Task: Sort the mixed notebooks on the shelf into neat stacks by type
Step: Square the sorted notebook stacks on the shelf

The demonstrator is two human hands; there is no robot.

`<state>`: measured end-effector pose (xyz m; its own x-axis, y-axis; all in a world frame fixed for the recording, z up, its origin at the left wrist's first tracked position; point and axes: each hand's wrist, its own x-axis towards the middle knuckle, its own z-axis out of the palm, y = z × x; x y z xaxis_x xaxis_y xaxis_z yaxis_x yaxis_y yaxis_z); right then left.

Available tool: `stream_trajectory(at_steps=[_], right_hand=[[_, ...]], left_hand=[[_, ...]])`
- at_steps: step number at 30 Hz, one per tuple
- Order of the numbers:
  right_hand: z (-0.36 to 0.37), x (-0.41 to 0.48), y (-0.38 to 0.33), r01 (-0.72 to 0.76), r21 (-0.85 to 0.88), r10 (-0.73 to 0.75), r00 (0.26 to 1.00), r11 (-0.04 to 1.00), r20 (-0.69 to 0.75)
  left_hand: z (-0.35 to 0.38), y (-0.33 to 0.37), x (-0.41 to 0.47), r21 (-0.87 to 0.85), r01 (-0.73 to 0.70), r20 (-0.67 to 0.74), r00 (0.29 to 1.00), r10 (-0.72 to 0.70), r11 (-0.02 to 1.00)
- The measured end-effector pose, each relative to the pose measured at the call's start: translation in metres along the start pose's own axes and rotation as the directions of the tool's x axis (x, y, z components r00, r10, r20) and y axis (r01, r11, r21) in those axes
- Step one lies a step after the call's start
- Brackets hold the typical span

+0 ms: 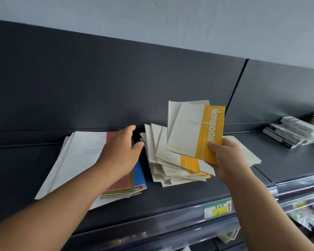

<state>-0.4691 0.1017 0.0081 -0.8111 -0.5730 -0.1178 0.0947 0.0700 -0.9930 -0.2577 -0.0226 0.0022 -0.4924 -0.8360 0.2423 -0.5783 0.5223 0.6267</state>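
On the dark shelf [170,192] lie two piles of thin notebooks. The left pile [80,160] has white covers with red, olive and blue spines at its right edge. My left hand [120,151] rests flat on that pile with its fingers straight. The right pile [172,165] is a loose, fanned heap of white notebooks with yellow spines. My right hand [225,156] grips a few yellow-spined notebooks [194,129] by their lower corner and holds them tilted above the right pile.
A stack of dark and white boxed items [292,133] sits at the far right of the shelf. A price label [217,211] is fixed on the shelf's front rail. The dark back panel [116,78] rises behind the piles. Goods show on a lower shelf at the bottom right.
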Motion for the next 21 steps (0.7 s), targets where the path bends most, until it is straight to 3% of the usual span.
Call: stream_trajectory(at_steps=[3,6,11,14,21], right_hand=[[0.001,0.022,0.005,-0.023,-0.081,0.034,0.99,0.996,0.135],[0.002,0.043,0.017,0.043,-0.251,0.016,0.974,0.967,0.227],[-0.011,0.074,0.034,0.295,-0.699,-0.145,0.953,0.652,0.267],[-0.018,0.087,0.041,0.315,-0.752,-0.133,0.947,0.579,0.294],[-0.023,0.098,0.044,0.41,-0.749,-0.113,0.903,0.521,0.415]], left_hand=[[0.026,0.028,0.004,0.031,-0.038,0.019,0.999,0.038,0.999],[0.055,0.042,0.01,0.203,-0.099,0.057,0.994,0.09,0.974],[0.092,0.048,0.009,0.441,-0.027,0.237,0.968,-0.087,0.897],[0.098,0.05,0.008,0.47,0.005,0.202,0.973,-0.113,0.883],[0.097,0.063,0.007,0.516,0.055,0.169,0.972,-0.165,0.855]])
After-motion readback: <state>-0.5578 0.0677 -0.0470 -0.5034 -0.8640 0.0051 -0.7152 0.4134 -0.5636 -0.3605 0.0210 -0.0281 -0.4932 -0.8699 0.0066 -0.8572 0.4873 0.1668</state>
